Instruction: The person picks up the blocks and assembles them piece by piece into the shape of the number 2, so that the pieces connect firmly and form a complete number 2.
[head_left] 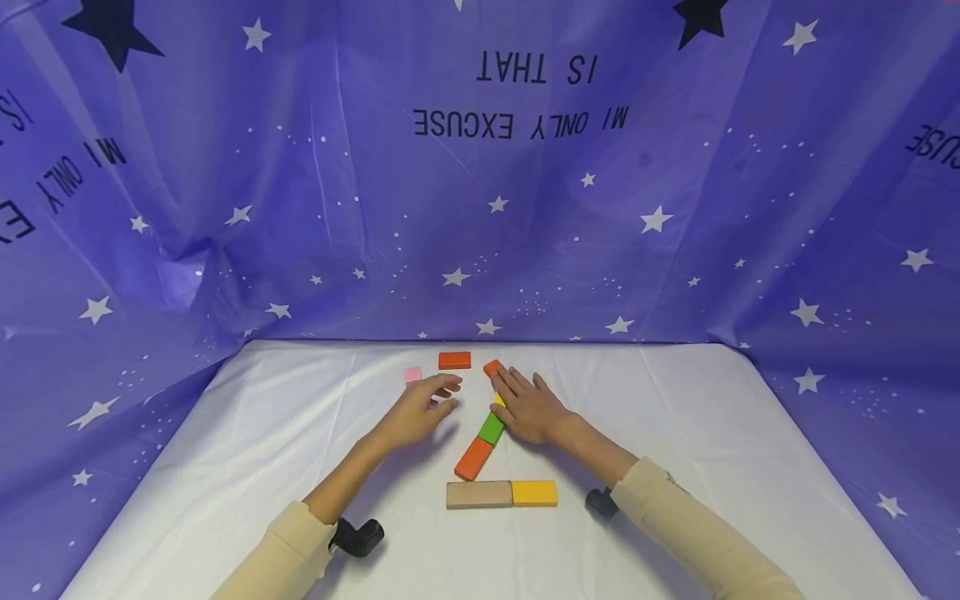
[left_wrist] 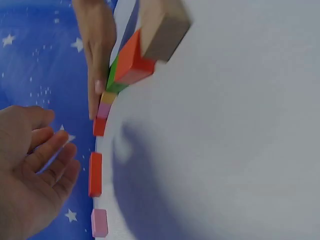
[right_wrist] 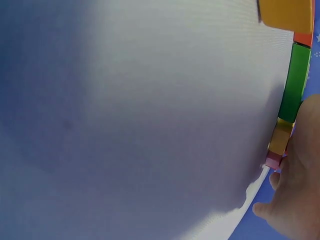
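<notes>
My left hand [head_left: 420, 410] hovers over the table with its fingers loosely bent and nothing in them. Close to its fingertips lie a pink block [head_left: 413, 375] and a red block [head_left: 454, 361]. A slanting row of blocks runs between the hands: a red block [head_left: 473, 459], a green block [head_left: 491, 428], a yellow block [head_left: 498, 404], a pink block [left_wrist: 104, 109] and a small red block [head_left: 491, 367] at the far end. My right hand [head_left: 532, 408] lies along the row's far part, fingers fairly straight, partly covering it; its fingertips reach the small red block.
Nearer the front, a bare wooden block [head_left: 478, 494] and a longer yellow block [head_left: 535, 493] lie end to end crosswise. White cloth [head_left: 675, 467] covers the table. A purple star-printed curtain [head_left: 420, 208] hangs behind and at both sides.
</notes>
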